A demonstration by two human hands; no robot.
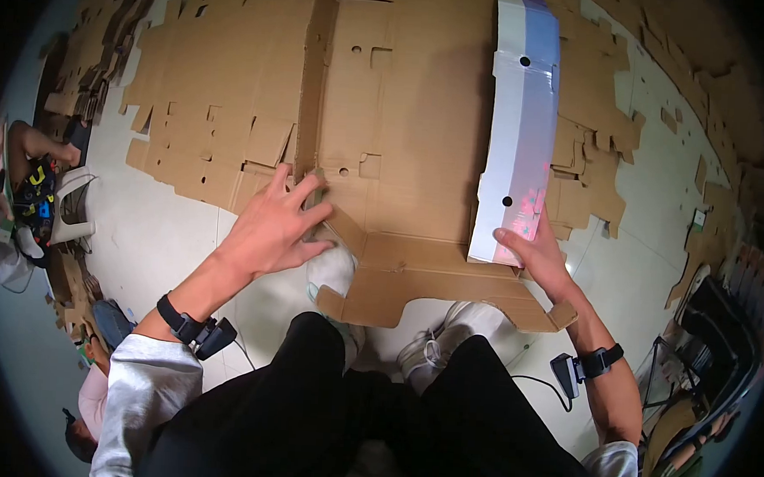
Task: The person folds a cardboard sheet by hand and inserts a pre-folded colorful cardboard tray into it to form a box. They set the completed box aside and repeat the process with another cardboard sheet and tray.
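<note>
Left of the carton [431,129]: flattened cardboard [217,83]. At the carton's near-left corner: left hand [281,220], fingers splayed, contact unclear from here, perhaps steadying. Carton: laid open before the person's shoes [423,353]. Along its right edge: printed side wall [533,117], pinched by right hand [544,254], thumb uppermost, apparently controlling the fold.

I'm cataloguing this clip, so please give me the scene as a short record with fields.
Left hand: fingers spread at the near end of the upright brown cardboard wall
Right hand: thumb on the near end of the long white-and-lilac printed cardboard panel
Middle: flat brown cardboard base with cut-outs
Near edge: brown cardboard flap with a curved notch
Sides: flat brown cardboard sheets on the pale floor
</note>
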